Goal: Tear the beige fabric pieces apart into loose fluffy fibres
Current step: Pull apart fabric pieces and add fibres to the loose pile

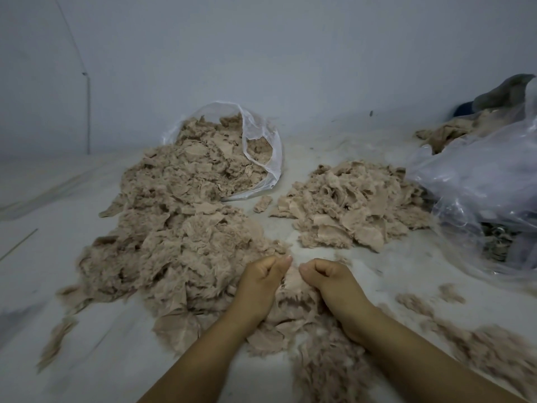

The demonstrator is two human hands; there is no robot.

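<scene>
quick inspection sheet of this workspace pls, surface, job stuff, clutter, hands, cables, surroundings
surface: pale sheet, dusted with lint.
job's things: big fabric pile spilling from an open clear bag; smaller pile to its right; loose fibres at near right.
clutter: crumpled plastic bag and grey cloth at far right.
hands: left hand and right hand each pinch one fabric piece between them.
cables: thin line on the left wall; whether it is a cable, cannot tell.
surroundings: plain pale wall.
</scene>
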